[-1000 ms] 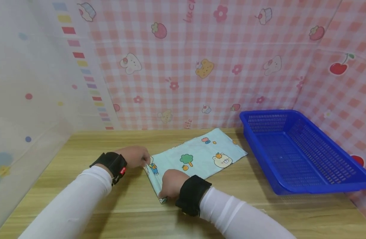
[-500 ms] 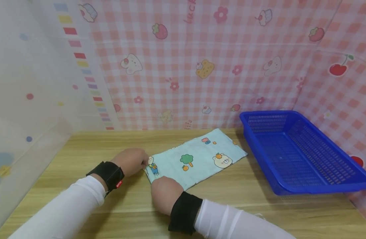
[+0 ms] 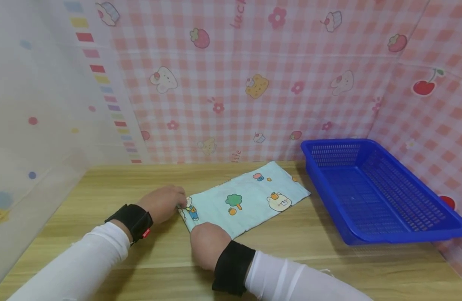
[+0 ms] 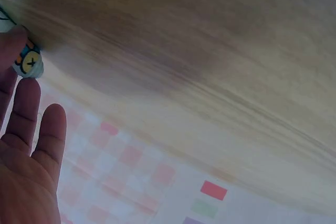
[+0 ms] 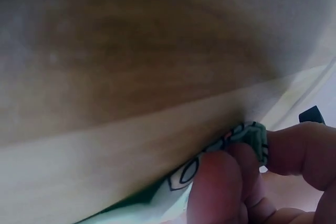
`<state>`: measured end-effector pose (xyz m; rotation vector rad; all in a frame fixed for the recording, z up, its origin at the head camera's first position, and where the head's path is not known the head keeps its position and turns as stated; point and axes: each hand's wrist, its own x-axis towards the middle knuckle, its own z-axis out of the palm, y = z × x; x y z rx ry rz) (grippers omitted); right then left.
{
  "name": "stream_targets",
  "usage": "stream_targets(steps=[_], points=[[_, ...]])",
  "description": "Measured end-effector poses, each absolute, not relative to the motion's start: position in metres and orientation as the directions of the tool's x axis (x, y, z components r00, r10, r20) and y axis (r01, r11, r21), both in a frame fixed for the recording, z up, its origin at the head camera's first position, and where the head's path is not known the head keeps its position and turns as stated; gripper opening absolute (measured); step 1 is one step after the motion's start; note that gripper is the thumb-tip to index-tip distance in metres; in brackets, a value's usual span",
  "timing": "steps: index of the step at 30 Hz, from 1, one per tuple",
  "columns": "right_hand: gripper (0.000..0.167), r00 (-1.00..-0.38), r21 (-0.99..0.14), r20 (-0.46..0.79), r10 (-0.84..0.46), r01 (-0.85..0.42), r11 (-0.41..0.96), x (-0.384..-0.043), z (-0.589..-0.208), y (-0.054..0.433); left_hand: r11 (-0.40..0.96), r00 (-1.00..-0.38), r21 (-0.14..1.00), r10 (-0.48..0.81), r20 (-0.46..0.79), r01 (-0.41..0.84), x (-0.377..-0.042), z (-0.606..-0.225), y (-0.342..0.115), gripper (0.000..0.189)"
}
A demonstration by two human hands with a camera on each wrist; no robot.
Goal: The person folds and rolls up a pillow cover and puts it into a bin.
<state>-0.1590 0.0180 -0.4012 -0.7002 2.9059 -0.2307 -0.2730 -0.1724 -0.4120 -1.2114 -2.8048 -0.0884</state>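
Observation:
A pale blue cloth point(image 3: 253, 200) printed with a bear, a tree and oranges lies flat and folded on the wooden table, slanting up to the right. Its left edge is turned over in a narrow fold. My left hand point(image 3: 163, 203) pinches the far end of that edge; the left wrist view has the cloth's corner point(image 4: 31, 62) between thumb and fingertips. At the near end, my right hand point(image 3: 209, 244) covers the other corner. Up close in the right wrist view, thumb and fingers pinch the cloth's rolled edge point(image 5: 184, 176).
A blue plastic basket point(image 3: 327, 209) with mesh sides stands to the right, close to the cloth's right end. Behind the wooden table point(image 3: 114, 179) hangs a pink checked curtain point(image 3: 216, 83); a pale patterned sheet point(image 3: 39, 92) hangs on the left.
My right hand has shifted left and nearer to me, over the cloth's near corner. The left hand has drawn slightly left. The cloth's right part and the basket stay put.

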Motion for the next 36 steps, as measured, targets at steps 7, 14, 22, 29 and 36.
stream_targets(steps=[7,14,22,29,36], points=[[0.019,-0.870,-0.344,-0.228,-0.437,-0.348,0.872,-0.169,-0.398,0.025,0.681,-0.690,0.120,0.720,0.070,0.723,-0.279,-0.417,-0.180,0.027],[0.028,-0.880,-0.367,-0.300,-0.368,-0.250,0.896,-0.179,-0.393,0.033,0.718,-0.758,0.305,0.652,0.021,0.626,-0.285,-0.416,-0.184,0.022],[0.031,-0.883,-0.403,-0.380,-0.276,-0.111,0.909,-0.187,-0.392,0.042,0.810,-0.853,0.364,0.517,-0.073,0.460,-0.290,-0.407,-0.164,0.017],[0.026,-0.891,-0.313,-0.308,-0.334,-0.237,0.920,-0.188,-0.392,0.042,0.838,-0.880,0.312,0.474,-0.013,0.447,-0.285,-0.403,-0.152,0.013],[0.017,-0.895,-0.280,-0.195,-0.401,-0.341,0.897,-0.176,-0.394,0.036,0.778,-0.795,0.181,0.605,0.040,0.601,-0.280,-0.408,-0.157,0.020]])
